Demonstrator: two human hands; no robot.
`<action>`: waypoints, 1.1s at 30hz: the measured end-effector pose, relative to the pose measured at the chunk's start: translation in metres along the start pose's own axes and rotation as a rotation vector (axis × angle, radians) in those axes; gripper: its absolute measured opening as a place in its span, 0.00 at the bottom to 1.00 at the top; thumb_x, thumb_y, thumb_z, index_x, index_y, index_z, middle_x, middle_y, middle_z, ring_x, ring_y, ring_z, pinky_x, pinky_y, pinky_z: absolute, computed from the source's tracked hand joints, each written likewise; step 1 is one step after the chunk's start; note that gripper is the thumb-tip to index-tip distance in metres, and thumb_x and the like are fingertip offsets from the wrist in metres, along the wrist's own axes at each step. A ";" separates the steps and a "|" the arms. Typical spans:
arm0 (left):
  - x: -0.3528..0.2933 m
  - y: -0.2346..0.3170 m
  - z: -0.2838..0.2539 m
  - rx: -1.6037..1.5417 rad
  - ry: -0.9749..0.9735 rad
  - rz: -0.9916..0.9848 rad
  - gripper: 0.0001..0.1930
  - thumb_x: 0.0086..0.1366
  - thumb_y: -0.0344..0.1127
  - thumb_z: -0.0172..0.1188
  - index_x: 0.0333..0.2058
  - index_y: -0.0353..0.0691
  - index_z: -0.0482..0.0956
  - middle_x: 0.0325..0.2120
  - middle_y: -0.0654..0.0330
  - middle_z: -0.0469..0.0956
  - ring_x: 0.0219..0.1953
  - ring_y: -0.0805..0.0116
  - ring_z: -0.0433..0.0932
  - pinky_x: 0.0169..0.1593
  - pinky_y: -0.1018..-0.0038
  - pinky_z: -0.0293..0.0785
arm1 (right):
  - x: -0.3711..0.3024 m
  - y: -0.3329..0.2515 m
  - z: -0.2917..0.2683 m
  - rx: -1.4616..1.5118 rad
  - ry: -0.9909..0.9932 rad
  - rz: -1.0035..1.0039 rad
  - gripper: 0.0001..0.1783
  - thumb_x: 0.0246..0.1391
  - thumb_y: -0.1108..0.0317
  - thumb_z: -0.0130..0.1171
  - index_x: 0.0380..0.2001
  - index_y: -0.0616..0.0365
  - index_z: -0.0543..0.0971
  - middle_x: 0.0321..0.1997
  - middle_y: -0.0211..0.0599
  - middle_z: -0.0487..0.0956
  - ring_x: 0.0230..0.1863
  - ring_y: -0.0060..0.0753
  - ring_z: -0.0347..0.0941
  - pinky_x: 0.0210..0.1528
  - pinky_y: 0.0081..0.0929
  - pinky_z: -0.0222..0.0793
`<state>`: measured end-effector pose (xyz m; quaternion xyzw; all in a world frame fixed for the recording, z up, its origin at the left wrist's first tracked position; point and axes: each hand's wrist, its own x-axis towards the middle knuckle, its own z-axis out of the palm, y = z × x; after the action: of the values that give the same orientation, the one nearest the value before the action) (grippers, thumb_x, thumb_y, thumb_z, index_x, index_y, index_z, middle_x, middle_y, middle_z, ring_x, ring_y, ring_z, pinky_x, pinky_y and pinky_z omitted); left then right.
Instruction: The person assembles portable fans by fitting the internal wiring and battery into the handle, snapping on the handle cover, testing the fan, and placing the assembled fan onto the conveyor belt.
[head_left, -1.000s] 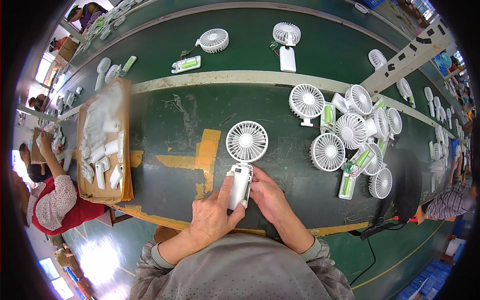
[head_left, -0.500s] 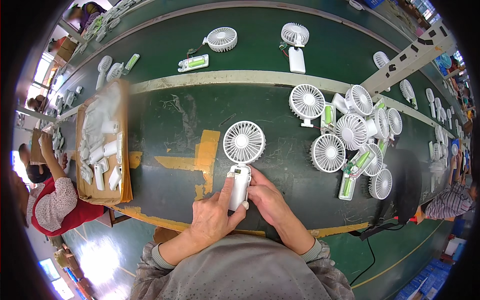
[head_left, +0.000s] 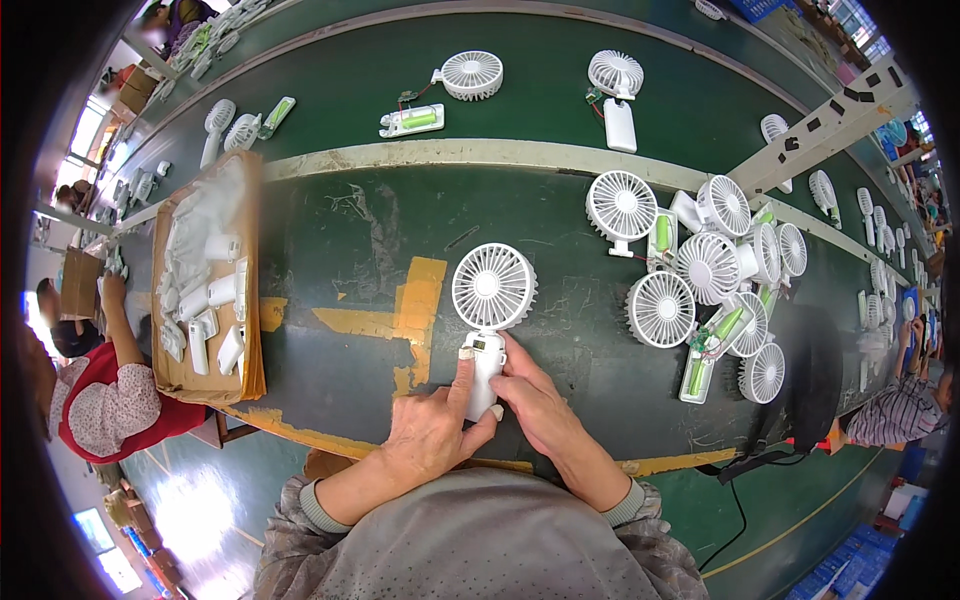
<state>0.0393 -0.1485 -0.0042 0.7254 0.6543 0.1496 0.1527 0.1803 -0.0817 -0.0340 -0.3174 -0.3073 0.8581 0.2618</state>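
A white handheld fan [head_left: 492,300] lies on the dark green table [head_left: 350,220] in front of me, round head away from me, handle toward me. My left hand [head_left: 432,432] grips the handle from the left, with a taped fingertip pressed on its upper face. My right hand [head_left: 530,395] holds the handle's right side. Both hands close around the handle's lower end.
A pile of several white fans with green batteries [head_left: 715,270] lies to the right. A cardboard tray of white handle shells [head_left: 205,300] sits at the left. More fans [head_left: 470,75] ride on the far belt. A person in red [head_left: 95,400] works at the left, another [head_left: 895,410] at right.
The fan has stayed between my hands with only slight shifts of my fingers on the handle. The fans on the far belt have drifted to the right.
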 end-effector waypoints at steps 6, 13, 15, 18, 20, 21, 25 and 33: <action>0.000 -0.006 -0.002 -0.020 0.028 0.049 0.35 0.47 0.41 0.63 0.51 0.24 0.65 0.15 0.52 0.74 0.13 0.58 0.74 0.17 0.66 0.69 | 0.000 0.002 0.009 -0.019 0.062 -0.041 0.30 0.59 0.70 0.46 0.63 0.61 0.51 0.55 0.35 0.66 0.52 0.23 0.62 0.55 0.22 0.59; -0.003 0.001 0.001 0.047 -0.057 0.016 0.37 0.53 0.45 0.61 0.54 0.22 0.60 0.18 0.51 0.75 0.16 0.58 0.76 0.18 0.65 0.71 | 0.008 0.013 0.009 -0.137 0.201 -0.108 0.23 0.59 0.69 0.51 0.56 0.63 0.64 0.43 0.31 0.74 0.41 0.18 0.69 0.44 0.19 0.67; -0.003 0.001 0.001 -0.052 0.014 -0.006 0.32 0.55 0.45 0.61 0.50 0.26 0.64 0.20 0.50 0.75 0.19 0.58 0.77 0.21 0.66 0.72 | 0.009 0.012 0.005 -0.045 0.185 -0.099 0.20 0.59 0.70 0.51 0.53 0.63 0.66 0.43 0.32 0.75 0.40 0.19 0.71 0.43 0.19 0.68; 0.000 -0.009 0.006 -0.461 -0.043 -0.234 0.24 0.58 0.44 0.59 0.44 0.30 0.66 0.21 0.50 0.75 0.21 0.56 0.77 0.25 0.67 0.72 | 0.010 0.013 0.000 0.066 0.147 -0.152 0.18 0.58 0.71 0.51 0.52 0.64 0.67 0.45 0.34 0.75 0.42 0.20 0.72 0.44 0.20 0.69; 0.006 -0.019 0.012 -0.679 -0.114 -0.314 0.19 0.59 0.43 0.58 0.38 0.32 0.67 0.23 0.51 0.76 0.23 0.59 0.77 0.28 0.67 0.72 | 0.010 0.009 0.000 0.115 0.126 -0.144 0.18 0.58 0.72 0.50 0.52 0.63 0.67 0.49 0.37 0.74 0.43 0.22 0.72 0.46 0.22 0.69; 0.009 -0.020 0.007 -0.890 -0.273 -0.410 0.18 0.60 0.42 0.58 0.37 0.32 0.67 0.24 0.51 0.76 0.24 0.61 0.77 0.29 0.67 0.72 | 0.008 0.008 0.002 0.115 0.097 -0.167 0.18 0.58 0.73 0.49 0.52 0.63 0.66 0.50 0.38 0.74 0.45 0.24 0.72 0.47 0.23 0.69; 0.009 -0.016 0.001 -1.025 -0.249 -0.342 0.16 0.60 0.39 0.57 0.34 0.30 0.69 0.25 0.51 0.76 0.26 0.67 0.76 0.31 0.68 0.73 | 0.003 0.000 0.009 0.058 0.056 -0.214 0.19 0.59 0.73 0.47 0.54 0.63 0.63 0.53 0.42 0.72 0.49 0.29 0.71 0.53 0.27 0.66; 0.007 -0.013 0.010 -0.805 -0.020 -0.174 0.13 0.56 0.35 0.59 0.29 0.29 0.69 0.18 0.48 0.75 0.20 0.55 0.77 0.24 0.67 0.71 | 0.000 -0.003 0.012 0.112 0.047 -0.225 0.21 0.57 0.70 0.50 0.53 0.64 0.63 0.52 0.49 0.71 0.53 0.40 0.70 0.55 0.37 0.66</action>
<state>0.0321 -0.1405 -0.0188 0.5511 0.6010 0.3728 0.4428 0.1732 -0.0839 -0.0243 -0.2861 -0.2864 0.8314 0.3807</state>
